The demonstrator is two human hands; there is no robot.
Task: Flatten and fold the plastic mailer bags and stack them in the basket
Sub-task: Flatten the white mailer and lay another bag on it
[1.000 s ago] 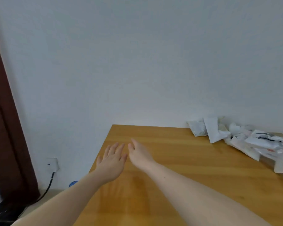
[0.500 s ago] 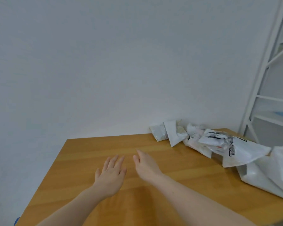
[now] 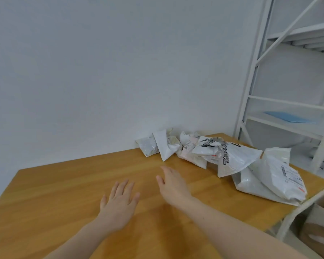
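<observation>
Head view: two bare hands over a wooden table [image 3: 64,187], with a pile of mailer bags [image 3: 223,157] at the far right.

The left hand [image 3: 120,200] is flat, palm down, fingers straight and a little spread, holding nothing. The right hand [image 3: 173,186] is beside it, turned on its edge, fingers straight, holding nothing. The crumpled white bags lie in a row by the wall, well apart from both hands. A white metal shelf [image 3: 288,101] stands past the table's right end.
</observation>
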